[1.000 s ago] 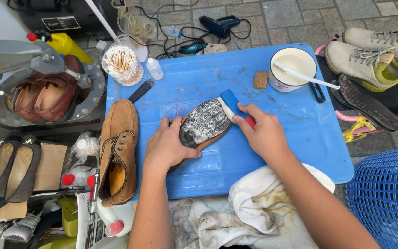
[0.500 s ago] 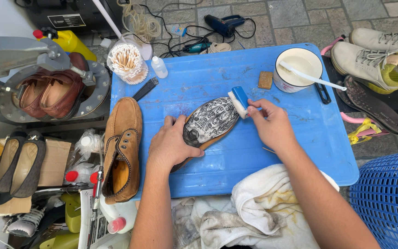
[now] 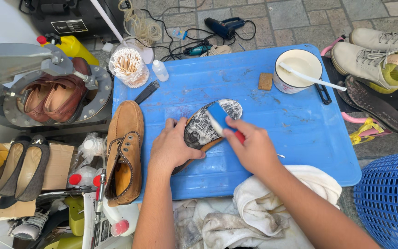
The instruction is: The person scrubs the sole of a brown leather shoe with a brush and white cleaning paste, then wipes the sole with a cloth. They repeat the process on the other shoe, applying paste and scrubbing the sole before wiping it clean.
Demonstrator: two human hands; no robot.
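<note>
While left hand (image 3: 173, 150) pins foamy sole (image 3: 208, 122), right hand (image 3: 252, 150) grips brush (image 3: 218, 117) (blue)

The blue tray (image 3: 300, 138) is looking like scuffed matt plastic. The tan shoe (image 3: 125, 152) is showing napped suede. The insole (image 3: 199, 129) is glistening, possibly foamy. The white cloth (image 3: 263, 203) is looking grubby.
</note>
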